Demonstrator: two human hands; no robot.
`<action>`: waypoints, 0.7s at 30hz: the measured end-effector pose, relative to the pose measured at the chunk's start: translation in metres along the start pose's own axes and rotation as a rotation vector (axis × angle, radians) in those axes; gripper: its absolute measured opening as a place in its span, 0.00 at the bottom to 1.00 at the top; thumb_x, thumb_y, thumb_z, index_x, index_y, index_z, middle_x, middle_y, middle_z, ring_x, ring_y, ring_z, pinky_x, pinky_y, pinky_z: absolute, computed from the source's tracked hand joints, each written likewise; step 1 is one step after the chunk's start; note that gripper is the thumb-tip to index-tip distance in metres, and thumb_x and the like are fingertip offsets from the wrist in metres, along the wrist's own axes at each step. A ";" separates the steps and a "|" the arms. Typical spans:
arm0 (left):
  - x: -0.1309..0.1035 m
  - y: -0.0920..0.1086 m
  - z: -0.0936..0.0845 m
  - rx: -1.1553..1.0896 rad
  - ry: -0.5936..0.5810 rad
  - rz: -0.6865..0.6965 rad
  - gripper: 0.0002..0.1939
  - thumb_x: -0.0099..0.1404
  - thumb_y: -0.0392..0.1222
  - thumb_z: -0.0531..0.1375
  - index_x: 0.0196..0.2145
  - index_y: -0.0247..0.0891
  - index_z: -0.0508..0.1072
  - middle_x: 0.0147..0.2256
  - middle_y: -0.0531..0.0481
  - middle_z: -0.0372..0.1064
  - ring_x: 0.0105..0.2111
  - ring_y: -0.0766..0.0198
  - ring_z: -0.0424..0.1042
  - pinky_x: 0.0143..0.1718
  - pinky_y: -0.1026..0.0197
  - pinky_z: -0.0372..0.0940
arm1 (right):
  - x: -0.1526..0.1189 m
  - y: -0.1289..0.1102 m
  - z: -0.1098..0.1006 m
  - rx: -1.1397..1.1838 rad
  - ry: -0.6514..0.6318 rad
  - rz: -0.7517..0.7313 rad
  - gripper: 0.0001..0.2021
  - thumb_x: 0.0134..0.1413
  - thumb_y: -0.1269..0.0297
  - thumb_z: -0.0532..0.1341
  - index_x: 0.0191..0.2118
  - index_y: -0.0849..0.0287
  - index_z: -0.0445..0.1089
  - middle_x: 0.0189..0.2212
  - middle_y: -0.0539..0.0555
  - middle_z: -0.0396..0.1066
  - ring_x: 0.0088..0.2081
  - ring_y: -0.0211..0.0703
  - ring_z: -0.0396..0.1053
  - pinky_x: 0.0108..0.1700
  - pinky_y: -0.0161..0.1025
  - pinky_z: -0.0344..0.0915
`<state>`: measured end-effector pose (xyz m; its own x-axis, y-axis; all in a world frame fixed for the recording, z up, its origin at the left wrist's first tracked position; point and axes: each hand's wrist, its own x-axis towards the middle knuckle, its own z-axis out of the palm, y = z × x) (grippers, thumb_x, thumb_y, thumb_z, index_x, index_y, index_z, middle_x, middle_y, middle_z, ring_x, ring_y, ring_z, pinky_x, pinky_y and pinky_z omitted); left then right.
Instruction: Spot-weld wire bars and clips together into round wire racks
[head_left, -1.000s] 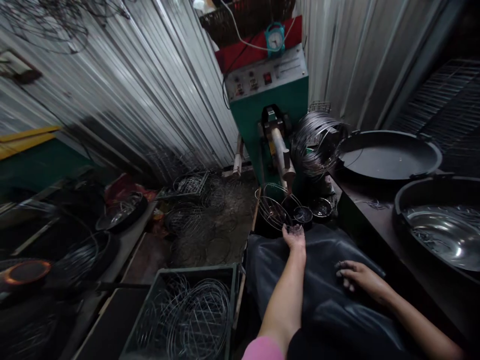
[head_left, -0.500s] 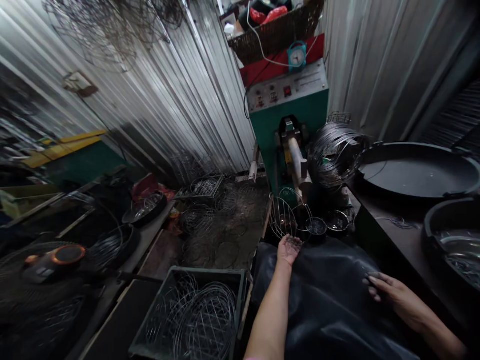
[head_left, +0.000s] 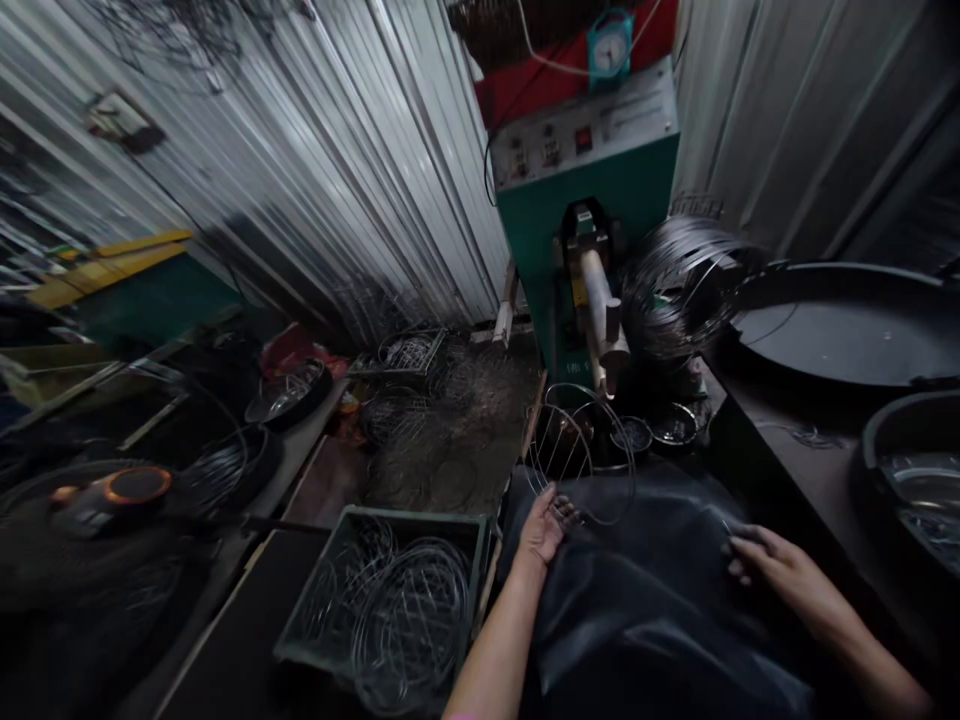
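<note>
My left hand (head_left: 546,527) is closed on the lower edge of a round wire rack (head_left: 559,450), a hoop crossed by thin bars. The rack is tilted up in front of the green welding machine (head_left: 592,175), below its electrode arm (head_left: 602,320). Over the dark apron-like cover (head_left: 645,590), my right hand (head_left: 769,560) is pinched, and what looks like a thin dark piece of wire pokes out at its fingertips. Behind the rack stand two small bowls, one dark (head_left: 631,434) and one shiny (head_left: 673,425), with small metal pieces in them.
A green crate (head_left: 300,610) of wire racks stands at my lower left. A wire coil (head_left: 679,290) lies right of the machine, beside large black pans (head_left: 862,375). Left are a bench with an orange-ringed tool (head_left: 135,487) and more wire parts on the floor.
My left hand has moved left and slightly down, turning the wire rack so that its hoop shows wider. The right hand stays nearly in place. The view has tilted downward.
</note>
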<state>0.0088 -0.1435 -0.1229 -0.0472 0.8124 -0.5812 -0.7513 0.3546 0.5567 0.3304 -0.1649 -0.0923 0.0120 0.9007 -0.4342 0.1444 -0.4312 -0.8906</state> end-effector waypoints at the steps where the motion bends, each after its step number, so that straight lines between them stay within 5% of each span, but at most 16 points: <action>1: -0.008 0.005 -0.002 0.044 0.069 0.015 0.19 0.45 0.46 0.68 0.33 0.36 0.69 0.26 0.51 0.69 0.26 0.65 0.71 0.34 0.57 0.67 | 0.003 0.002 0.003 -0.021 -0.011 0.000 0.22 0.35 0.50 0.65 0.35 0.60 0.66 0.21 0.53 0.70 0.22 0.42 0.68 0.24 0.38 0.66; 5: -0.030 0.012 -0.007 0.326 0.322 0.210 0.25 0.40 0.47 0.71 0.35 0.36 0.67 0.26 0.52 0.68 0.25 0.66 0.69 0.30 0.61 0.65 | 0.010 0.009 0.014 -0.069 -0.042 0.003 0.18 0.37 0.53 0.63 0.34 0.60 0.66 0.22 0.54 0.70 0.23 0.43 0.69 0.23 0.38 0.66; 10: -0.046 0.008 -0.012 0.740 0.458 0.440 0.39 0.34 0.44 0.73 0.45 0.35 0.65 0.30 0.49 0.68 0.31 0.61 0.69 0.36 0.60 0.62 | 0.006 0.008 0.015 -0.014 -0.012 0.048 0.12 0.42 0.60 0.61 0.34 0.60 0.65 0.25 0.55 0.71 0.23 0.41 0.68 0.24 0.37 0.67; 16: -0.068 -0.001 0.002 1.009 0.291 0.533 0.51 0.37 0.50 0.71 0.57 0.37 0.56 0.37 0.45 0.68 0.38 0.57 0.69 0.42 0.57 0.61 | 0.000 0.010 0.015 0.048 -0.006 0.021 0.12 0.41 0.60 0.63 0.33 0.60 0.66 0.24 0.54 0.71 0.24 0.41 0.68 0.24 0.36 0.68; 21: -0.059 0.005 0.009 1.007 0.230 0.508 0.49 0.43 0.53 0.69 0.58 0.34 0.54 0.49 0.37 0.64 0.49 0.54 0.65 0.51 0.55 0.57 | 0.003 0.012 0.019 0.085 -0.029 0.024 0.16 0.38 0.57 0.65 0.33 0.60 0.66 0.22 0.52 0.70 0.22 0.39 0.68 0.23 0.35 0.67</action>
<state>0.0133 -0.1852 -0.0806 -0.3908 0.9005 -0.1907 0.2508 0.3035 0.9192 0.3129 -0.1684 -0.1064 -0.0148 0.8887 -0.4583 0.0597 -0.4568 -0.8876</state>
